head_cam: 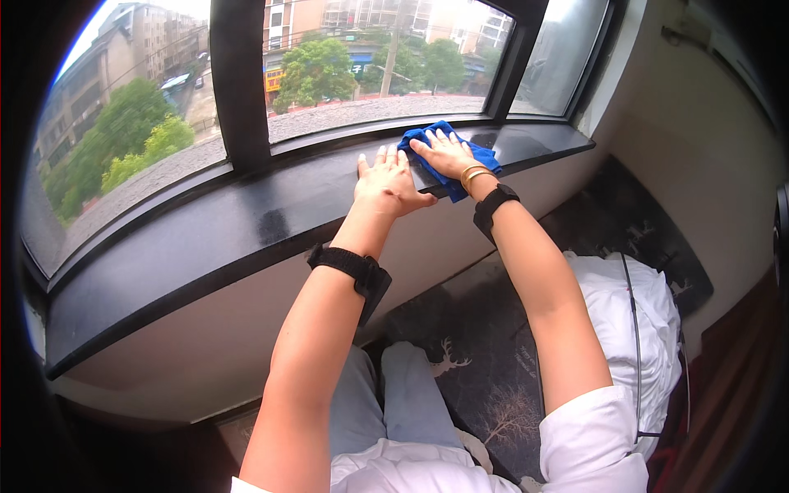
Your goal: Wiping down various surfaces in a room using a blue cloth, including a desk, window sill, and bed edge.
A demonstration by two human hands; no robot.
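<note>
A glossy black window sill [185, 228] runs across the view below the window. On its right part lies a crumpled blue cloth [487, 157], one corner hanging over the front edge. My right hand [447, 154] presses flat on the cloth, fingers spread, with gold bangles and a black strap at the wrist. Just left of the cloth, my left hand [385, 183] rests palm down on the bare sill, its thumb along the front edge and its fingers towards the glass. That wrist wears a black strap with a dark box-shaped piece.
A dark-framed window [246, 92] rises behind the sill, with trees and buildings outside. Below stands a dark padded surface with deer and tree prints [499, 370]. White fabric with thin dark rods [607, 296] lies to the right. A pale wall [672, 154] bounds the right side.
</note>
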